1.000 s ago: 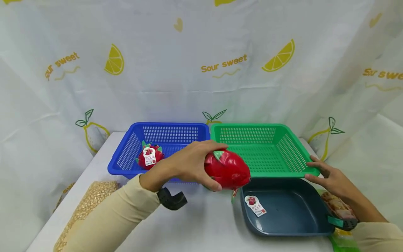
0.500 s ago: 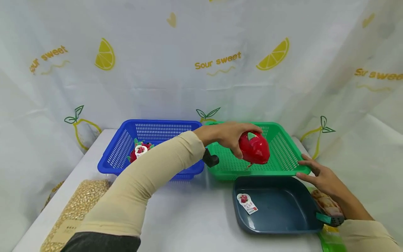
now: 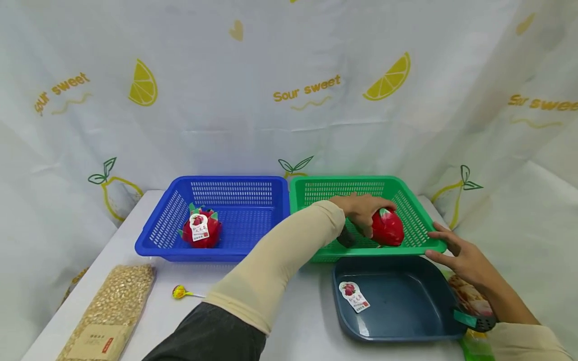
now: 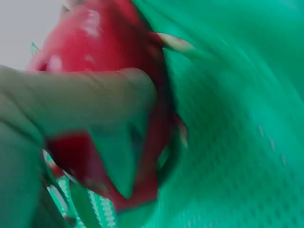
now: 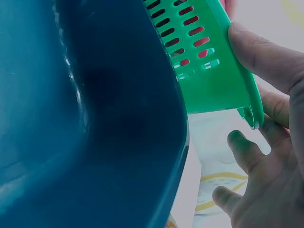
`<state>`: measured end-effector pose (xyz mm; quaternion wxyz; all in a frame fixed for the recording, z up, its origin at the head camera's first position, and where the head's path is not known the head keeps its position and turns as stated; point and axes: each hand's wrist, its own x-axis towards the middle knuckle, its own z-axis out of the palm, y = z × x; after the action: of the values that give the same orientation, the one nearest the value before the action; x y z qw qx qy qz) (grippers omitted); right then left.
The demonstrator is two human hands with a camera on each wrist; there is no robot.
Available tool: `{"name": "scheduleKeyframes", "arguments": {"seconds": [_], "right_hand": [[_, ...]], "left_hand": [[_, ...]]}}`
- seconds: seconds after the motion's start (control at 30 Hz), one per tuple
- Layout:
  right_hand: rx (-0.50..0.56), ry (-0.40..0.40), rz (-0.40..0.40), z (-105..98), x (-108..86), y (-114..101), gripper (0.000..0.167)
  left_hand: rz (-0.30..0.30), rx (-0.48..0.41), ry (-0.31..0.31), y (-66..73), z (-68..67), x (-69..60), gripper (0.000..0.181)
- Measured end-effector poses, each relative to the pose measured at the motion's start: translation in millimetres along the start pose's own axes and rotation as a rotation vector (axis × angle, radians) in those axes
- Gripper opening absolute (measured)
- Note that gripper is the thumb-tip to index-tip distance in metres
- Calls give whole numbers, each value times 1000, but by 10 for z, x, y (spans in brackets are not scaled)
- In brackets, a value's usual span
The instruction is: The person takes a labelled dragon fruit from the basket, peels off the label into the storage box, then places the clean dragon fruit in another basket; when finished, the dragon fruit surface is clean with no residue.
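Note:
Inside the green basket (image 3: 361, 250), toward its right side, my left hand (image 3: 363, 213) grips a glossy red dragon fruit (image 3: 388, 228). The left wrist view has a finger across the dragon fruit (image 4: 104, 38), with the basket's green mesh close beside it, blurred. My right hand (image 3: 467, 259) holds the near right corner of the same basket. In the right wrist view, thumb and fingers lie on either side of its rim (image 5: 247, 83). Another dragon fruit (image 3: 209, 238) with a white label sits in the blue basket (image 3: 189, 254) at left.
A dark blue basin (image 3: 406, 306) with a fruit label (image 3: 354, 296) in it stands before the green basket. At left lie a bag of grain (image 3: 113, 301) and a yellow lollipop (image 3: 179, 292). Packaged food (image 3: 471, 296) lies right of the basin, partly behind my right arm.
My left hand has carried the dragon fruit rightward from between the baskets and down into the green one. The lollipop has come into sight. My right hand stays at the basket's corner.

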<state>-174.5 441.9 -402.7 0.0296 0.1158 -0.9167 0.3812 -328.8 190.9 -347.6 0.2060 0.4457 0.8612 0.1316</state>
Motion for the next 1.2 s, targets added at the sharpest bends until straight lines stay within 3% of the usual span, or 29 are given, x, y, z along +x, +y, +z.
{"name": "scheduleKeyframes", "arguments": {"seconds": [0.2, 0.43, 0.6, 0.73, 0.9, 1.2], "right_hand": [[45, -10, 8, -1, -20, -7, 52], [81, -10, 19, 33, -2, -9, 52], [72, -7, 19, 24, -5, 21, 51], [74, -15, 21, 8, -28, 34, 50], [54, -25, 19, -8, -35, 11, 52], [79, -23, 36, 1, -19, -7, 53]], "left_hand": [[-72, -77, -50, 133, 146, 130, 96], [17, -38, 7, 164, 108, 168, 91], [34, -68, 56, 113, 25, 48, 90], [49, -89, 119, 74, -55, -132, 87], [86, -150, 206, 22, -182, -474, 84], [113, -233, 450, -108, -367, -1293, 72]]}}
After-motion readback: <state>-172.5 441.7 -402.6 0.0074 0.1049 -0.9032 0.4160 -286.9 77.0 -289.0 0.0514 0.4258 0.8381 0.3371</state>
